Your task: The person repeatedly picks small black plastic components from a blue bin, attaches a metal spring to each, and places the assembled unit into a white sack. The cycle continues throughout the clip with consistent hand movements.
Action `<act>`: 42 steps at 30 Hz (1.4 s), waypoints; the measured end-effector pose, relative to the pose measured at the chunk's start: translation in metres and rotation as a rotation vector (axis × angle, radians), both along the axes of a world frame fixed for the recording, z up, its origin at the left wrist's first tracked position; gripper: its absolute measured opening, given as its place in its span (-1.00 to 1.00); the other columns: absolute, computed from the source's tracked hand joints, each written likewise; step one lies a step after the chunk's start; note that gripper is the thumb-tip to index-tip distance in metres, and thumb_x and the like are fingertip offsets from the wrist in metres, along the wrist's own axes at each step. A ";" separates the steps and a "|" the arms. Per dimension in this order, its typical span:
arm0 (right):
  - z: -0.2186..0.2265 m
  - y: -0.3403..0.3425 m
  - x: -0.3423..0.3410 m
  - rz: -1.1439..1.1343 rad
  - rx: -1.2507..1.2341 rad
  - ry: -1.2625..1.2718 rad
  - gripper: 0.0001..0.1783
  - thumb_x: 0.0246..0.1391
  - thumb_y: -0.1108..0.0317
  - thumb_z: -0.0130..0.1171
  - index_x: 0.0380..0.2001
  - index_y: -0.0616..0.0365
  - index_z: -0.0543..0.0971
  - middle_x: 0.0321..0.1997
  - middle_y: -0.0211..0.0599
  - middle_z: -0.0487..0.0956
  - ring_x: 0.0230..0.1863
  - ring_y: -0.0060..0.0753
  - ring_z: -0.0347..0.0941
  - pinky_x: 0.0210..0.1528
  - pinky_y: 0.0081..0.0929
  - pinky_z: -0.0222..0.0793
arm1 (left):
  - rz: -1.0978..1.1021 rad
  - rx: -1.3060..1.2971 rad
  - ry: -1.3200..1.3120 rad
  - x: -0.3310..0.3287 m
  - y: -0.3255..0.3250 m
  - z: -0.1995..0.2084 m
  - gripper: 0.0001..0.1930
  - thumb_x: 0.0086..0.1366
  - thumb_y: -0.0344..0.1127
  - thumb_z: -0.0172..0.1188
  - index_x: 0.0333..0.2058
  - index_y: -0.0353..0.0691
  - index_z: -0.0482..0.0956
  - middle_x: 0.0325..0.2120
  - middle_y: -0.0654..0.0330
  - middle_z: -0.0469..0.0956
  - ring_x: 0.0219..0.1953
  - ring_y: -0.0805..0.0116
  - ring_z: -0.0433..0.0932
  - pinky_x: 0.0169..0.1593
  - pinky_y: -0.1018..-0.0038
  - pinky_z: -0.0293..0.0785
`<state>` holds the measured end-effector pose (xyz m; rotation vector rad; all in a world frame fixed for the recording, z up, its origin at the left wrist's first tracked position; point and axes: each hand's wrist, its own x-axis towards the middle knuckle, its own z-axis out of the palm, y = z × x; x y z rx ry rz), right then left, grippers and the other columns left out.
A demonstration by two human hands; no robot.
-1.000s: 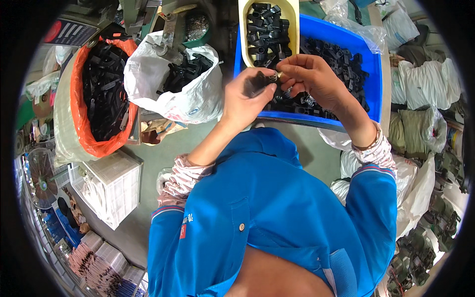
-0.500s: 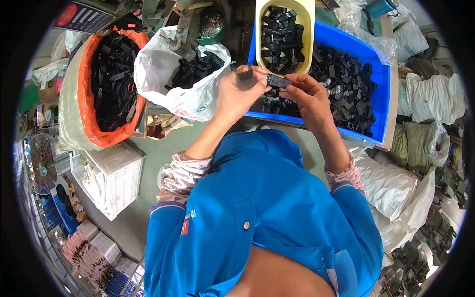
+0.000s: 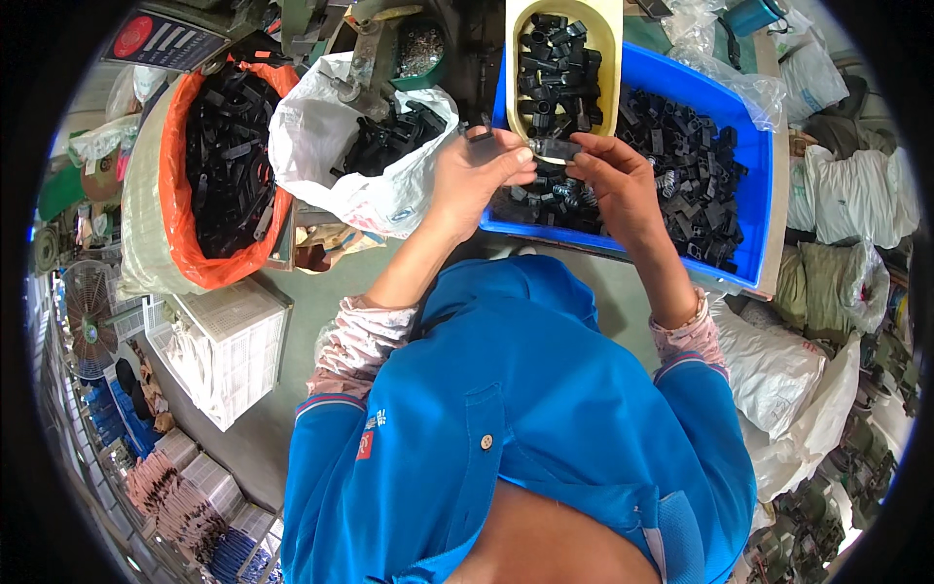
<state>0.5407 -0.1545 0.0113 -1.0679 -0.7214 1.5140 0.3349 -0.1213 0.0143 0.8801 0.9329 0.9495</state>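
My left hand [image 3: 461, 182] is closed, with a dark plastic piece [image 3: 484, 148] held against its fingers. Its thumb and fingertips also meet the left end of a small black rectangular plastic part [image 3: 557, 150]. At that part's other end, my right hand [image 3: 623, 185] pinches it between thumb and fingers. Both hands are over the near side of a blue bin [image 3: 764, 209] full of black plastic parts and some metal springs [image 3: 667, 183]. Just beyond the fingers stands a cream tub [image 3: 609, 73] holding black tubular pieces. Fine detail of the held parts is too small to make out.
Left of my hands, a white sack [image 3: 311, 146] holds black parts. Farther left is an orange-lined sack [image 3: 175, 234] of long black pieces, with a white plastic crate [image 3: 238, 350] below. A green box [image 3: 419, 80] of small metal pieces sits behind. White sacks [image 3: 769, 360] lie at right.
My hands stay together around the black part, which has shifted slightly right and tilted. My right fingers have changed their grip a little. The whole view has moved slightly.
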 end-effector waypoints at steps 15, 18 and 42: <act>0.049 0.035 0.040 0.345 0.063 -0.286 -0.76 0.02 0.50 0.26 -0.20 0.31 0.58 -0.26 -0.29 0.60 -0.27 -0.52 0.50 -0.14 -0.57 0.43 | -0.553 -0.149 -0.077 -0.021 -0.012 0.025 -0.51 0.29 -0.29 0.20 0.14 -0.29 0.32 0.03 -0.06 0.51 -0.12 0.11 0.64 -0.14 0.30 0.63; 0.052 0.036 0.039 0.418 0.057 -0.348 -0.75 0.00 0.49 0.27 -0.21 0.31 0.59 -0.27 -0.30 0.61 -0.27 -0.52 0.50 -0.15 -0.56 0.43 | -0.565 -0.165 -0.078 -0.020 -0.015 0.026 -0.52 0.29 -0.26 0.21 0.14 -0.26 0.33 0.03 -0.05 0.51 -0.13 0.17 0.64 -0.25 0.41 0.63; 0.016 -0.019 -0.005 0.240 0.228 -0.271 -0.85 0.14 0.51 0.17 -0.23 0.28 0.64 0.03 -0.28 0.51 -0.11 -0.55 0.45 -0.02 -0.56 0.38 | -0.318 0.314 0.488 -0.016 -0.026 0.015 -0.78 0.18 -0.43 0.35 -0.31 -0.26 0.44 -0.42 0.30 0.55 -0.39 0.63 0.53 -0.34 0.66 0.47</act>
